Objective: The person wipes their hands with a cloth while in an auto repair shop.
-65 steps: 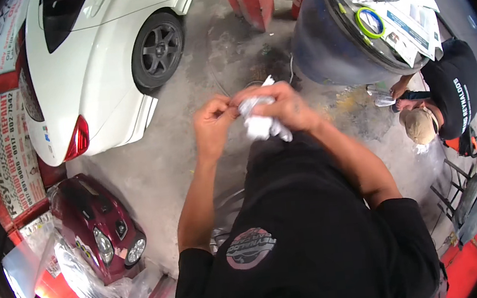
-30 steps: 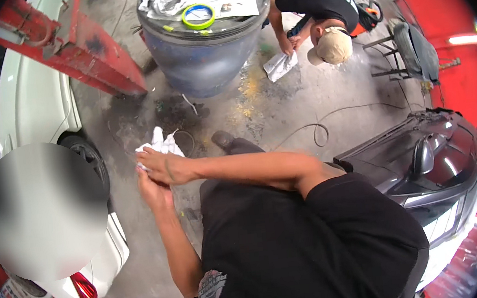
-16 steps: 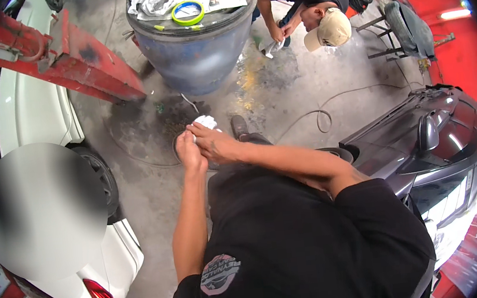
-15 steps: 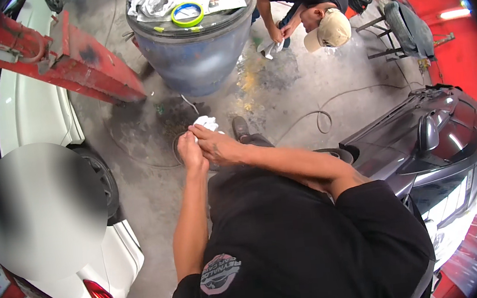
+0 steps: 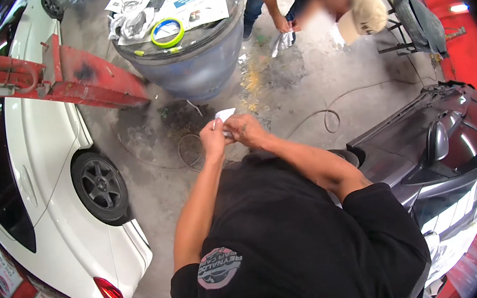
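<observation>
While both hands meet, left hand (image 5: 212, 140), right hand (image 5: 246, 131), each grip closed on white cloth (image 5: 224, 116).

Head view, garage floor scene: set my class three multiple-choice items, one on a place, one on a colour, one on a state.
1. Where does the green ring lie?
A. on the blue drum's top
B. on the white car's roof
C. on the floor

2. What colour is the car on the person's left?
A. black
B. white
C. yellow

3. How do the person's hands stand?
A. hanging apart at the sides
B. both flat on the drum
C. together, holding a white rag

Answers:
A: the ring rests among papers on the blue drum.
B: its body is white, with a dark wheel.
C: the left hand and right hand close on the white rag.
</observation>
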